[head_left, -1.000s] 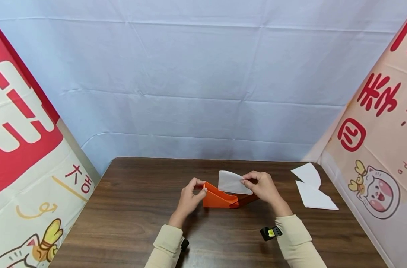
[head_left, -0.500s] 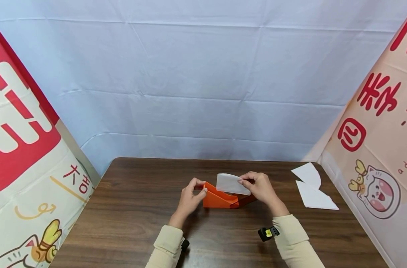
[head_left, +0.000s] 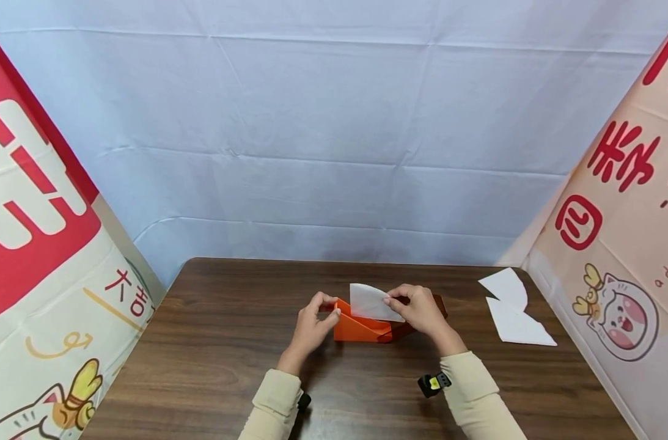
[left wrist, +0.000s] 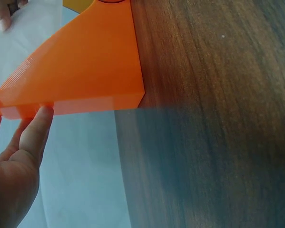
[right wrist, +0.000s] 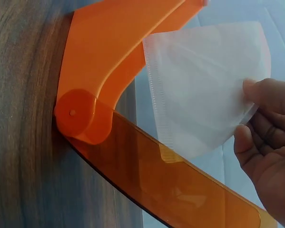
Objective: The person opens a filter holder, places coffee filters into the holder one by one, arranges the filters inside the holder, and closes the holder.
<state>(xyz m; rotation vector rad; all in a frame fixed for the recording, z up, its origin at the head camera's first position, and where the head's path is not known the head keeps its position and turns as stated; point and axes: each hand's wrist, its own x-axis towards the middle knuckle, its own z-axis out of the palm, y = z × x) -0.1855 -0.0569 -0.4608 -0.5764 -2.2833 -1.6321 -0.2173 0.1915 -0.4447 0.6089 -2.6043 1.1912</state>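
An orange coffee filter holder stands on the table, its hinged see-through amber lid swung down to the right. My left hand grips the tall back end of the holder, thumb on the near side and fingers at the top edge. Between thumb and fingers, my right hand pinches a white paper coffee filter by its curved edge. The filter is held upright over the holder's opening. In the right wrist view, its crimped edge overlaps the orange wall; whether they touch I cannot tell.
More white coffee filters lie fanned out at the right side of the wooden table. A pale cloth hangs behind the table, with printed cloths at both sides.
My right hand has moved left with the coffee filter, bringing it further over the holder. More of the amber lid shows behind that hand. The left hand and the holder stay put.
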